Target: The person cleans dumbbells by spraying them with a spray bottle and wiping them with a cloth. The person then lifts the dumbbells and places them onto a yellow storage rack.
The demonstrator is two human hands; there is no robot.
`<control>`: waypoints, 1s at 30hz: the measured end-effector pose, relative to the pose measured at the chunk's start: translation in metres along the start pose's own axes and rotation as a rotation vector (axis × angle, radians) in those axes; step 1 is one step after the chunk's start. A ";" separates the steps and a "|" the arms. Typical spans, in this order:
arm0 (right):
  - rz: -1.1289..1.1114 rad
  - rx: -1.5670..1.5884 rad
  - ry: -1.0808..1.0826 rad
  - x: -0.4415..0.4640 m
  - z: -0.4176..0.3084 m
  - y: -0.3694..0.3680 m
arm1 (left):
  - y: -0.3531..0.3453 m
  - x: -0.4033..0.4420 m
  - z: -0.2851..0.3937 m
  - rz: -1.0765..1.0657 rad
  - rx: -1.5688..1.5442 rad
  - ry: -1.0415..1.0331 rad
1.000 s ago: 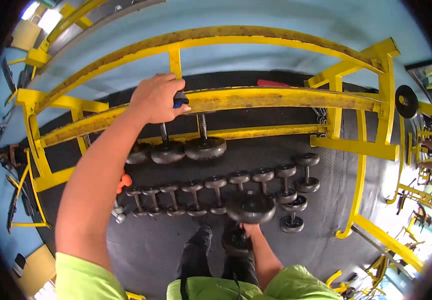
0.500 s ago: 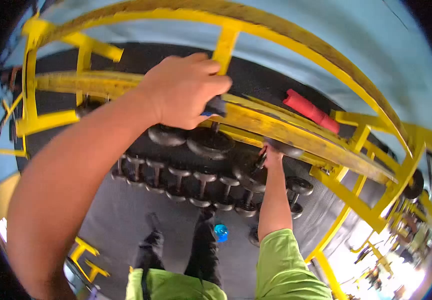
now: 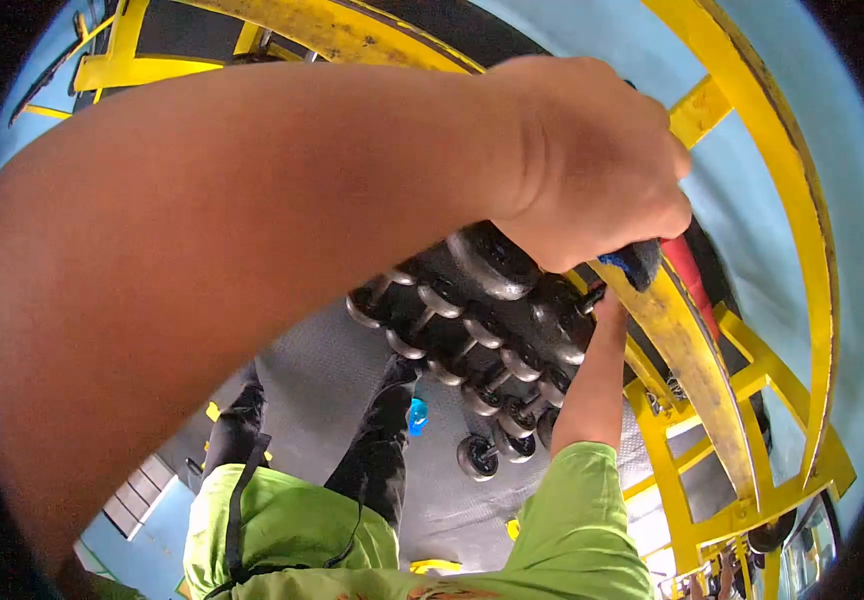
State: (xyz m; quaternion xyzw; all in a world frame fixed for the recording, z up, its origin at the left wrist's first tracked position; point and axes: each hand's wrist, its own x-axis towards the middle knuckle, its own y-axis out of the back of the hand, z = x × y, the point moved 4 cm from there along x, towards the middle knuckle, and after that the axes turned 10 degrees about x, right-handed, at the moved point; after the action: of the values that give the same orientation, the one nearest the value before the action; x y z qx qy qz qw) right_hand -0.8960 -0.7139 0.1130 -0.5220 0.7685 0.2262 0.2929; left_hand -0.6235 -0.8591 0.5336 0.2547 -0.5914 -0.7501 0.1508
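Note:
Large in the upper middle, my left hand (image 3: pixel 602 165) is closed round a dark cloth with a blue edge (image 3: pixel 637 264), held against the yellow rack rail (image 3: pixel 667 310). Just below it, my right hand (image 3: pixel 610 303) grips the short bar of a large black dumbbell (image 3: pixel 560 318), close under that rail. Its fingers are partly hidden by the rail and my left hand. Another large black dumbbell (image 3: pixel 492 260) is to the left of the held one, partly covered by my left forearm.
Rows of smaller dumbbells (image 3: pixel 482 400) lie on the dark rubber floor (image 3: pixel 322 345) beyond my feet. A blue object (image 3: pixel 417 416) is beside my leg. A red roll (image 3: pixel 690 285) lies behind the rail. Yellow rack uprights (image 3: pixel 672 480) stand at the right.
The view has turned and come closer to the rack. My right hand has lifted the dumbbell from near my legs to the rail. My left hand has moved right along the rail with the cloth.

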 end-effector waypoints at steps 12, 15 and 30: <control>0.250 -0.059 0.268 -0.049 -0.023 0.029 | -0.003 0.002 0.001 0.089 0.092 -0.115; 0.525 -0.120 0.128 -0.157 -0.060 0.031 | -0.004 0.003 -0.001 0.119 0.143 -0.135; 0.564 0.003 -0.183 -0.557 0.221 -0.020 | -0.025 -0.115 0.088 1.094 0.132 0.030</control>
State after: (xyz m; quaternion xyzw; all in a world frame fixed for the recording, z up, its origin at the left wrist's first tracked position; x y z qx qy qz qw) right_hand -0.6716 -0.2035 0.3337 -0.2648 0.8540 0.3437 0.2871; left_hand -0.5764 -0.7211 0.5475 -0.0705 -0.6809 -0.5201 0.5108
